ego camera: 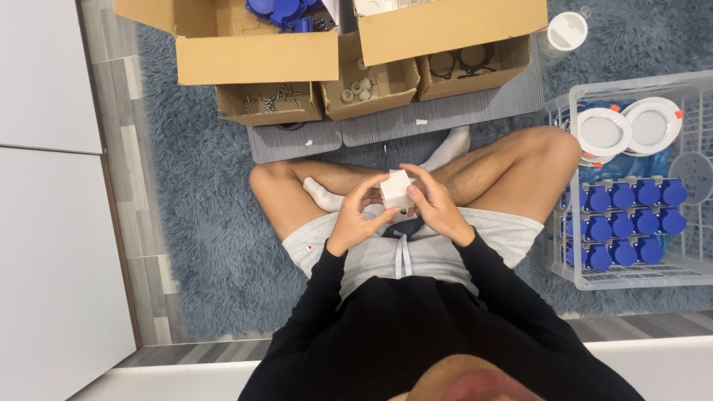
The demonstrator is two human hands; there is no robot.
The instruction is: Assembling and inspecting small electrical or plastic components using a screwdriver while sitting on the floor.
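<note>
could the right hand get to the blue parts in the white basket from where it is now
Probably yes. The right hand is busy holding the small white box with the left hand, but the white basket sits just past the right knee, open-topped, with the blue parts uncovered.

hands [397,212] gripping white box [396,188], lap

Shaggy grey-blue rug [200,186]; open brown cardboard boxes [256,56] holding small screws [271,98] and white rings [356,87]; white wire basket [694,256] with blue round plugs [624,223] and white round lamps [603,132]
</note>
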